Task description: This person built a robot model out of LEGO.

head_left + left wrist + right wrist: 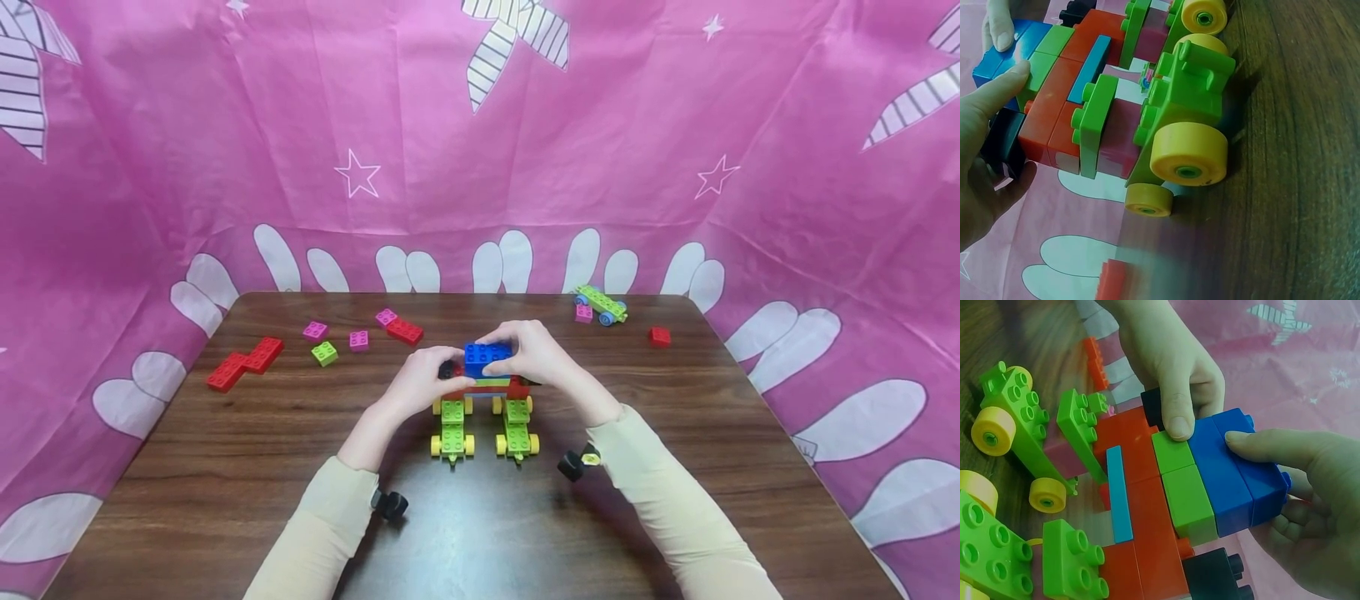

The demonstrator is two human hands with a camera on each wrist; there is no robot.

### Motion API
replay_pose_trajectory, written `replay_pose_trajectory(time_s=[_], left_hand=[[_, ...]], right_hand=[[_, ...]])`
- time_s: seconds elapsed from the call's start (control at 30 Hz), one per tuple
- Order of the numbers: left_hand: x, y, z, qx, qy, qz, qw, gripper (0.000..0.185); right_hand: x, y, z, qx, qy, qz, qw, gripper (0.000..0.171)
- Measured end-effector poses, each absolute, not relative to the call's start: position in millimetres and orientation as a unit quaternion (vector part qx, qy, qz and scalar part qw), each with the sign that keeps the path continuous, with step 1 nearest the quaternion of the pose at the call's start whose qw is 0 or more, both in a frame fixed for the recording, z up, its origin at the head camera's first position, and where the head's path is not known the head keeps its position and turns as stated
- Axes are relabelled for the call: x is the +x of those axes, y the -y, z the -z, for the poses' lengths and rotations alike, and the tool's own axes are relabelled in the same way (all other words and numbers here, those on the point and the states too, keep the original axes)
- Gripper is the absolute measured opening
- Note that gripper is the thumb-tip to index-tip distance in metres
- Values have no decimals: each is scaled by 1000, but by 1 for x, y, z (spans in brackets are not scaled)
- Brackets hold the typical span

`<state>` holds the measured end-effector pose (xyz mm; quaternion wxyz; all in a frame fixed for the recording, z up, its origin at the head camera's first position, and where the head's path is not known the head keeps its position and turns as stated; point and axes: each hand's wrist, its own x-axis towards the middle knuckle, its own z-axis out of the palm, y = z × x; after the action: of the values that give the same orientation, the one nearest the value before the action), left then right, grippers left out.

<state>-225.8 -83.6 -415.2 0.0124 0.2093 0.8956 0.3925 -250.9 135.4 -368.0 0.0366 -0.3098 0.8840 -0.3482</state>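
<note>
While gripped, hands (480,367) on blue brick (487,358)

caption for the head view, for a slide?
Both hands press a blue brick onto a block build on two green wheeled bases.

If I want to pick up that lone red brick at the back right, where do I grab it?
Pinch the red brick from above, fingers on two opposite flat sides. It sits studs up, flat on the table, nothing touching it, so its sides are free.

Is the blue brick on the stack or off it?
On. The blue brick sits flush against the green layer atop the build, with the right hand gripping it.
</note>
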Motion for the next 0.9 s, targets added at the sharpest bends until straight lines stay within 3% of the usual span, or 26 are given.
replay_pose_trajectory(time_s=[0.9], left_hand=[[-226,83,417,213,-896,-390,-2,47]], right_hand=[[-250,-134,369,-310,-881,358,29,36]])
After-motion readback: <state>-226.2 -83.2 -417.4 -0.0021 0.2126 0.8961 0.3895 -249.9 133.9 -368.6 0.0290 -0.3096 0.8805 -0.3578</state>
